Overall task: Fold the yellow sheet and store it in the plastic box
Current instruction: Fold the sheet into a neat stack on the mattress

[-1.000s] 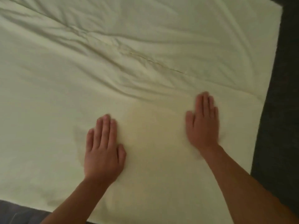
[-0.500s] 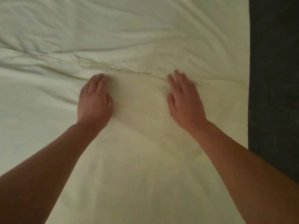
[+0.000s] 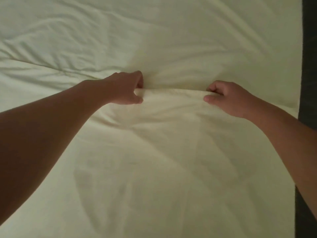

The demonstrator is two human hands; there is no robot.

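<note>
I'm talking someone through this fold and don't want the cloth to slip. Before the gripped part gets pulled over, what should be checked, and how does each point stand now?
1. Grip of the left hand on the yellow sheet: ok, fingers curled round a raised ridge of cloth.
2. Grip of the right hand: ok, on the same ridge.
3. Cloth between the hands taut: ok.
4. Far side smooth: not ok, wrinkles at the far left.
5. Side edge straight along the dark surface: ok.
6. Reach of the plastic box: cannot tell, it is not in view.
</note>
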